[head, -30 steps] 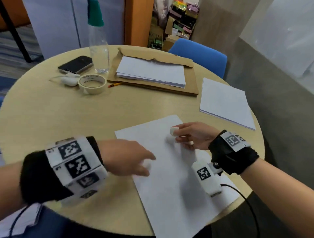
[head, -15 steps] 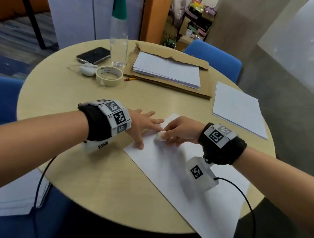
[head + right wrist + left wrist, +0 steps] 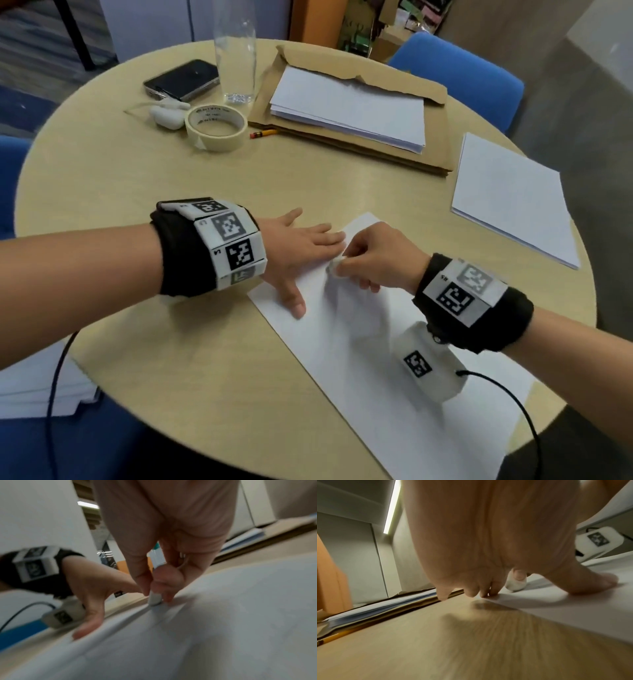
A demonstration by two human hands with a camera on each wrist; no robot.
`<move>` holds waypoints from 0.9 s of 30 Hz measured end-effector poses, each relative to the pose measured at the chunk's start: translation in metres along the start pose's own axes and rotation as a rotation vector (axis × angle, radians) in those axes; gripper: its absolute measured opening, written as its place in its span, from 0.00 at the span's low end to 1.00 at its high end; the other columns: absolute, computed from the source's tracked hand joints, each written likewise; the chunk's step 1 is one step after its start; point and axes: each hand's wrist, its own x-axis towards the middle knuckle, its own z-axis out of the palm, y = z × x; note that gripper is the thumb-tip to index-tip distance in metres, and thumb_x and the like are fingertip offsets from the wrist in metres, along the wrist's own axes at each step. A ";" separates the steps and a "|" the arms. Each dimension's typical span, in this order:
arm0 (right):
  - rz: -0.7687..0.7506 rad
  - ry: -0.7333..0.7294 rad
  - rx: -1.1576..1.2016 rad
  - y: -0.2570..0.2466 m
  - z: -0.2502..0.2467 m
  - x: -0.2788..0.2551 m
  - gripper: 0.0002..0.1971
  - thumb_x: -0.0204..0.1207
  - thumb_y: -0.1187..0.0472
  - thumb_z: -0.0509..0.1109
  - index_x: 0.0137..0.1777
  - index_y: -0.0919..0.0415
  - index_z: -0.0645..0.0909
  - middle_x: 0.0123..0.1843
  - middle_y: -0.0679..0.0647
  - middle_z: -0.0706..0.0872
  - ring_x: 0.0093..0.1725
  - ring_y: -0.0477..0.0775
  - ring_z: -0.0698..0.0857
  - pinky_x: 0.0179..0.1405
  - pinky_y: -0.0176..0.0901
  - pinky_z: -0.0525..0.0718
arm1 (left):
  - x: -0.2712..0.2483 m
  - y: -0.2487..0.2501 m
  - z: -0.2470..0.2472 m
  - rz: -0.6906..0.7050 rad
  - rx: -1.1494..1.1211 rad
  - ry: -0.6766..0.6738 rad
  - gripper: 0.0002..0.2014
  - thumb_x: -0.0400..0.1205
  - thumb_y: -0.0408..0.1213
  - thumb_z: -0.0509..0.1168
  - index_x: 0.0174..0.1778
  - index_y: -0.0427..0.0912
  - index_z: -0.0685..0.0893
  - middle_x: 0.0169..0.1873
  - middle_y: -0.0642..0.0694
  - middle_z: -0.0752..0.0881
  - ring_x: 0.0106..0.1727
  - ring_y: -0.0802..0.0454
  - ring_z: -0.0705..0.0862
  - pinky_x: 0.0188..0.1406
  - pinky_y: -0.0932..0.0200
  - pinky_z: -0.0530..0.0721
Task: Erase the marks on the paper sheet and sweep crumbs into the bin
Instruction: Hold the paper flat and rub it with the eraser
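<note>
A white paper sheet [image 3: 359, 359] lies near the front edge of the round wooden table [image 3: 137, 178]. My left hand [image 3: 301, 253] lies flat with spread fingers on the sheet's far left corner, thumb on the paper. My right hand [image 3: 363, 260] pinches a small white eraser [image 3: 334, 267] and presses its tip onto the sheet beside the left fingers. In the right wrist view the eraser [image 3: 155, 599] touches the paper [image 3: 223, 615] between thumb and fingers. The left wrist view shows the eraser [image 3: 516, 584] beyond my left fingers [image 3: 471, 592]. No marks or crumbs are visible.
At the back stand a clear bottle [image 3: 236, 54], a phone [image 3: 181, 80], an earbud case [image 3: 168, 116], a tape roll [image 3: 216, 127], a pencil [image 3: 263, 133] and a paper stack on a brown envelope [image 3: 349, 106]. Another paper stack [image 3: 510, 195] lies right. Blue chairs [image 3: 459, 68] surround the table.
My left hand moved forward and settled flat on the sheet's corner. My right hand carried the eraser left and down onto the paper next to it.
</note>
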 end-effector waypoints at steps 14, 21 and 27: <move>-0.176 0.038 -0.198 -0.011 0.018 -0.015 0.08 0.71 0.64 0.68 0.42 0.69 0.84 0.31 0.54 0.82 0.31 0.49 0.80 0.26 0.30 0.72 | 0.002 -0.001 0.003 0.022 -0.074 -0.069 0.67 0.64 0.62 0.74 0.80 0.47 0.27 0.80 0.52 0.28 0.82 0.55 0.31 0.77 0.37 0.31; -0.166 -0.006 -0.293 -0.011 0.008 -0.009 0.09 0.71 0.63 0.70 0.44 0.69 0.87 0.42 0.61 0.90 0.27 0.45 0.77 0.27 0.32 0.75 | 0.002 0.000 0.004 0.023 -0.081 -0.078 0.68 0.63 0.63 0.74 0.80 0.47 0.27 0.80 0.53 0.27 0.82 0.55 0.30 0.77 0.36 0.32; -0.238 -0.022 -0.339 -0.016 0.033 -0.034 0.08 0.72 0.63 0.67 0.45 0.65 0.86 0.42 0.57 0.89 0.41 0.55 0.83 0.44 0.43 0.80 | 0.001 0.001 0.003 0.012 -0.065 -0.097 0.67 0.64 0.62 0.74 0.79 0.45 0.26 0.80 0.53 0.26 0.81 0.56 0.30 0.78 0.34 0.33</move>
